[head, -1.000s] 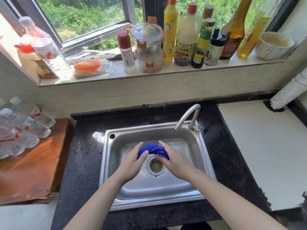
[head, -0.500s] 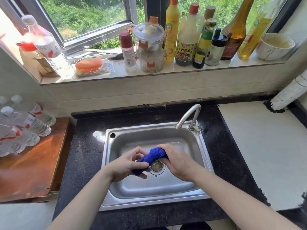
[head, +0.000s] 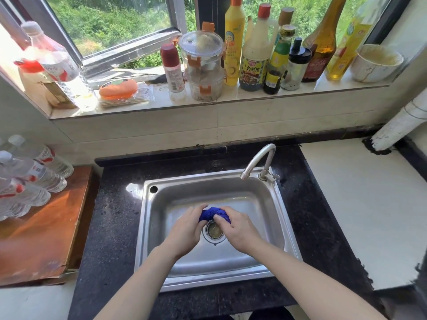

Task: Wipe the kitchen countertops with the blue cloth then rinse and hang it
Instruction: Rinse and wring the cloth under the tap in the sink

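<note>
A bunched-up, dark blue textured cloth [head: 213,213] sits inside the square stainless-steel sink [head: 208,175], held low over the basin just behind the round metal drain strainer [head: 213,232]. Both hands grasp it. The left hand [head: 187,229] curls its fingers over the cloth's left end, and the right hand [head: 238,229] pinches and wraps the right end, so the two hands nearly meet over the drain. Both bare forearms reach in across the sink's front rim. At the sink's back right corner stands a curved metal faucet [head: 258,158], with its spout arching toward the basin. I cannot tell whether water is running. The sink is set into a black speckled stone surface [head: 111,227] that frames it on all sides. To the right of the sink lies a pale cream surface [head: 358,204], and a white pipe [head: 402,121] rises from its far corner. To the left of the sink is a reddish-brown wooden board [head: 46,227] carrying several clear plastic water bottles [head: 27,179] lying on their sides. Behind the sink and above the tiled wall, a pale windowsill [head: 231,98] holds a row of sauce and oil bottles, among them a tall yellow plastic bottle [head: 233,42]. There is also a stained white bowl [head: 376,63] at the sill's right end.
</note>
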